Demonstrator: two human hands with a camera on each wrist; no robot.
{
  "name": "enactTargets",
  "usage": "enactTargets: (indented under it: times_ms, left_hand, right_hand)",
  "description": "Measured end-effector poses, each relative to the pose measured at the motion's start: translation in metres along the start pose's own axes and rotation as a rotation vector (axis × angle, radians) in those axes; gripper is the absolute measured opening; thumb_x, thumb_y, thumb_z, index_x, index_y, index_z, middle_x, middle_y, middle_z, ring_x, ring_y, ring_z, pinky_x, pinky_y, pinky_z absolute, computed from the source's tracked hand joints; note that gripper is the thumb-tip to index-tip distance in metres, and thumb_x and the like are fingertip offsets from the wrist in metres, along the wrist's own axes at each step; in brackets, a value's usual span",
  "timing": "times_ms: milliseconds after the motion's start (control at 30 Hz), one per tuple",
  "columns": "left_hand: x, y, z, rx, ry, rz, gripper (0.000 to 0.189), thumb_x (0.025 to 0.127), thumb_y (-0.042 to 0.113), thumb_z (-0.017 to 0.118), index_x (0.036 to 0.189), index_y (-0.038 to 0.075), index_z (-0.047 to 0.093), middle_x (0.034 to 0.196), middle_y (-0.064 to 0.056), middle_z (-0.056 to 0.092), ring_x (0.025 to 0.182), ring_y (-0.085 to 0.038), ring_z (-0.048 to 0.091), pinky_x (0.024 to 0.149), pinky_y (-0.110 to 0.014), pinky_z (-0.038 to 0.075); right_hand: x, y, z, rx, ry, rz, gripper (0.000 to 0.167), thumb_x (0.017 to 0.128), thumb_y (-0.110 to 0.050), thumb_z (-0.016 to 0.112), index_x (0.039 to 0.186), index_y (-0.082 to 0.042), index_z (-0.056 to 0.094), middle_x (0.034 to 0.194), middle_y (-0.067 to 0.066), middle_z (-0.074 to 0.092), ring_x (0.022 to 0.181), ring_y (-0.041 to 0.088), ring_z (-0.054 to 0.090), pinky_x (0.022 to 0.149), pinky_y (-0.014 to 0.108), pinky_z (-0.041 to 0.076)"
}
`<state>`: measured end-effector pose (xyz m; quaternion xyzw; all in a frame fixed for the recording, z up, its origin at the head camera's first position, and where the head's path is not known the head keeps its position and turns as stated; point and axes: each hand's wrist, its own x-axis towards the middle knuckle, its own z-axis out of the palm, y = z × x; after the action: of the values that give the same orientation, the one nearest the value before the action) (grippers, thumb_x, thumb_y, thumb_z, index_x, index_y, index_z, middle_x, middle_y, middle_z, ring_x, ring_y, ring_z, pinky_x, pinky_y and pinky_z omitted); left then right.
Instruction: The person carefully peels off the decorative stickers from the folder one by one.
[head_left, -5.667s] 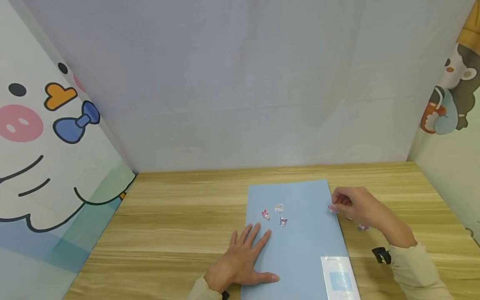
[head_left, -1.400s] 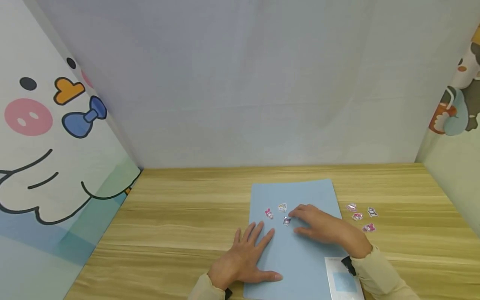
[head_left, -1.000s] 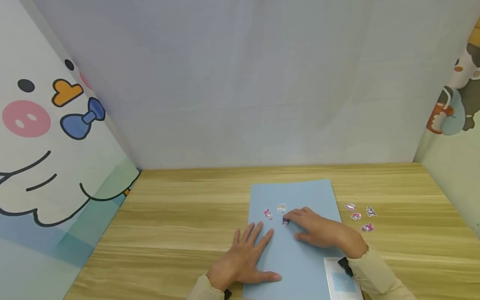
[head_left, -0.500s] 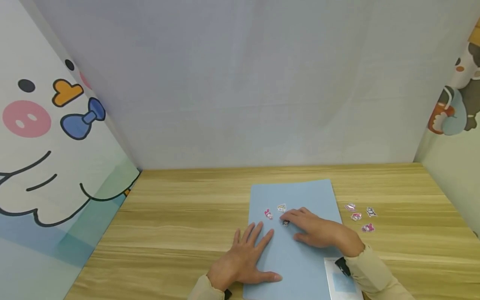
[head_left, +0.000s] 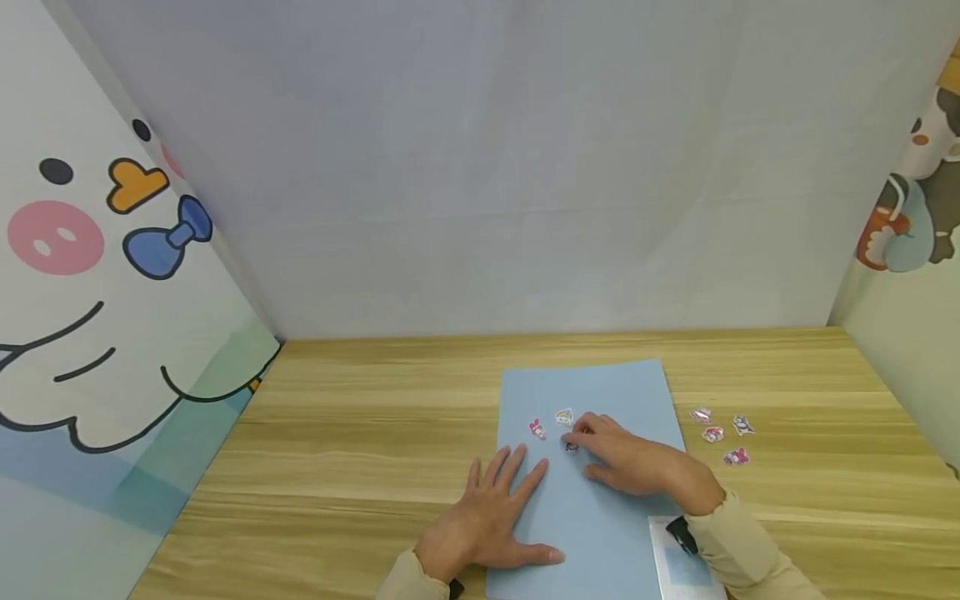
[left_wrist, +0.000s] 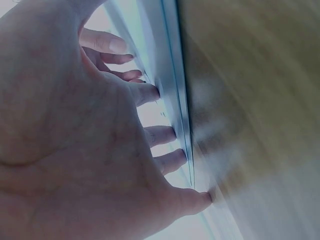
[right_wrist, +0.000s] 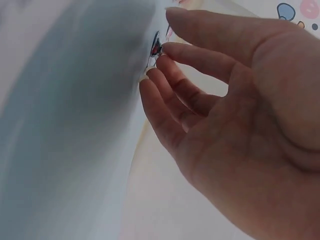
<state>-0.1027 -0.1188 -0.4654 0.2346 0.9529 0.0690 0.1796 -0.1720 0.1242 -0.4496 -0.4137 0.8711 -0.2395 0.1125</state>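
A light blue folder lies on the table with three small cartoon stickers on it. My left hand rests on its left edge, fingers spread; in the left wrist view the little finger reaches past that edge onto the wood. My right hand is over the folder, its index fingertip on a dark sticker, which it partly covers. In the right wrist view the thumb stands apart from the fingers near the dark sticker. A pink-eared sticker and a yellow-and-white sticker lie just beyond.
Several loose stickers lie on the wooden table right of the folder. A white label is at the folder's lower right, partly under the right sleeve. A pale curtain hangs behind the table.
The right hand has left the pink sticker at the folder's right edge and come left to the dark sticker, its fingertips then shifting slightly across it. The left hand keeps its place.
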Motion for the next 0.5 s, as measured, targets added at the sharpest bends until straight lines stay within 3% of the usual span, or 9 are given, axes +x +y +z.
enactTargets:
  times_ms: [133,267,500]
  left_hand:
    - [0.000,0.000,0.000,0.000,-0.003,-0.002,0.104,0.085,0.080,0.058,0.166,0.027,0.020,0.171,-0.010,0.014,0.156,-0.034,0.013,0.119,-0.065,0.018]
    - [-0.001,0.000,-0.001,-0.018,-0.004,0.003,0.104,0.085,0.079,0.059,0.166,0.026,0.020,0.171,-0.010,0.013,0.157,-0.034,0.012,0.120,-0.065,0.017]
    - [-0.002,0.000,-0.001,-0.014,0.015,0.004,0.105,0.084,0.079,0.060,0.166,0.026,0.020,0.171,-0.010,0.013,0.157,-0.033,0.012,0.120,-0.064,0.018]
  right_hand:
    - [0.002,0.004,0.003,0.000,0.043,-0.019,0.034,0.095,-0.004,0.071,0.128,0.001,0.063,0.126,0.012,0.056,0.118,0.033,0.054,0.098,0.050,0.048]
    - [0.005,0.011,0.007,-0.033,0.131,-0.074,0.022,0.091,0.001,0.072,0.113,0.000,0.067,0.111,0.009,0.061,0.105,0.027,0.060,0.089,0.044,0.052]
    - [0.021,0.004,0.001,-0.031,0.174,-0.039,0.013,0.089,0.007,0.072,0.092,-0.005,0.068,0.089,0.000,0.062,0.082,0.013,0.056,0.076,0.035,0.052]
